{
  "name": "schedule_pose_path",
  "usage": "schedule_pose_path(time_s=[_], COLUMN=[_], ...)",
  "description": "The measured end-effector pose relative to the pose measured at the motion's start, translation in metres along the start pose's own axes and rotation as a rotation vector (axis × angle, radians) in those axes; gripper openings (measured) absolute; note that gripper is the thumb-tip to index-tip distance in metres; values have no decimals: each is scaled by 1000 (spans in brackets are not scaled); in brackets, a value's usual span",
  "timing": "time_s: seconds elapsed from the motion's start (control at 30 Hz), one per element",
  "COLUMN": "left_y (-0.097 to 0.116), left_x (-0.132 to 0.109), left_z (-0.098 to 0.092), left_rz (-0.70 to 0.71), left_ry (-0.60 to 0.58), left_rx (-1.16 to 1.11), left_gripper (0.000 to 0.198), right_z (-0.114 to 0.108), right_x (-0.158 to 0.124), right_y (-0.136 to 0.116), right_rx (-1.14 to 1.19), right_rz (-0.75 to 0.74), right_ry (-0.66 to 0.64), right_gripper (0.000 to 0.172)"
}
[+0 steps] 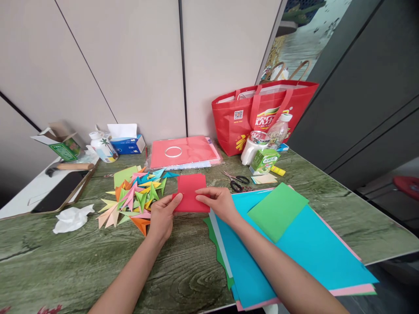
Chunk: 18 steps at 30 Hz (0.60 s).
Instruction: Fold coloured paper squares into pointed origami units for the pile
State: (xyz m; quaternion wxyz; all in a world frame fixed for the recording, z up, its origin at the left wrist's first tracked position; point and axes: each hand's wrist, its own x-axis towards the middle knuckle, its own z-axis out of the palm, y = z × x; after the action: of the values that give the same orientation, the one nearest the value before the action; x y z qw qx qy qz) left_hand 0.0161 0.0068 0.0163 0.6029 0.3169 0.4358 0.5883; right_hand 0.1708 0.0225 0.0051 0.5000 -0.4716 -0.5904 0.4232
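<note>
A red sheet of paper [191, 183], with a folded look along its lower part, is held up over the table between both hands. My left hand [163, 213] pinches its left edge, thumb on top. At the right side, my right hand [218, 201] grips the same paper, with thumb and fingertips on its face. Just left of the paper lies a heap of folded paper pieces [131, 196] in orange, green, pink, yellow and blue. Large blue sheets [294, 257] lie under my right forearm, with a green paper square [278, 211] on top.
Black-handled scissors [236, 181] and a yellow glue stick [277, 170] lie beyond the sheets. A green drink carton [264, 162], white mug [249, 150] and red bag [229, 126] stand behind. Left are crumpled tissue [72, 219], a phone [60, 191] and a tissue box [127, 145].
</note>
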Motion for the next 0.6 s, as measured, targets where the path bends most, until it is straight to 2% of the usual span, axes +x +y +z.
schedule_pose_path(time_s=[0.23, 0.6], left_y=[0, -2], left_x=[0, -1], left_z=[0, 0], left_rz=[7, 21], left_ry=[-10, -27], left_rx=[-7, 15], left_gripper=[18, 20], right_z=[0, -2], right_x=[1, 1], right_y=[2, -2], right_rx=[65, -33], right_rz=[13, -50], right_ry=[-12, -46], right_gripper=[21, 17])
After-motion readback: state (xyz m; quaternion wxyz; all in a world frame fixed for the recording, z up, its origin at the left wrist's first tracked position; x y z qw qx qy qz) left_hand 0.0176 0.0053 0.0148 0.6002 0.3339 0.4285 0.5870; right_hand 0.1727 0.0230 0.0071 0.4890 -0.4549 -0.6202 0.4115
